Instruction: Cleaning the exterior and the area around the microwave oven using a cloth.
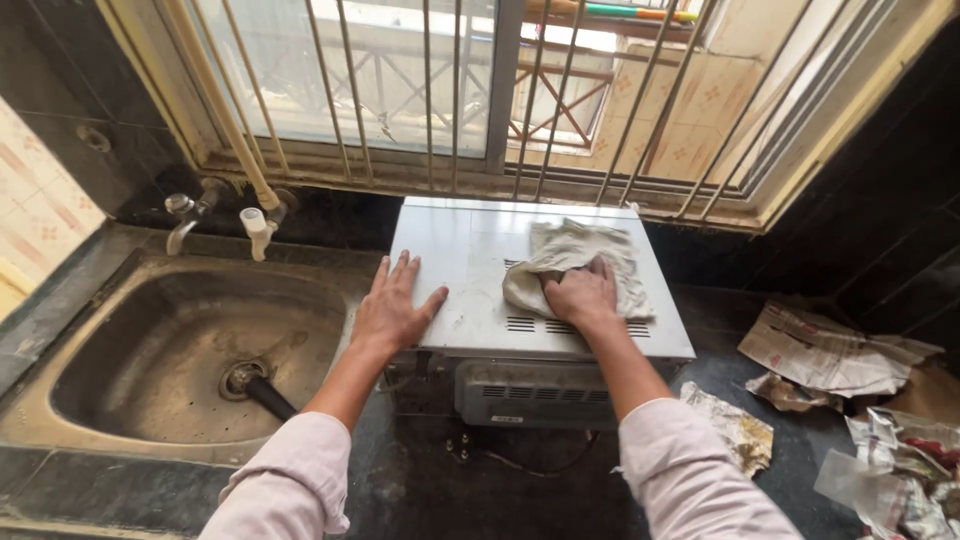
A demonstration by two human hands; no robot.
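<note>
Head view is showing the left hand (393,305) lying open and flat on the white oven (470,262) at mid-frame, seemingly bracing it, while the right hand (583,294) is pressing a crumpled cloth (570,255) onto its top, fingers curled over it, right of the sink (130,400).

A white microwave oven (460,270) sits on the dark bench, its back with grey vent housing turned toward the viewer and its flat top facing up — rows of small vent slits run along the near edge. A crumpled, off-white cloth (575,260) lies bunched on the right half of that top — greyish, wrinkled, partly covering the slits.
</note>
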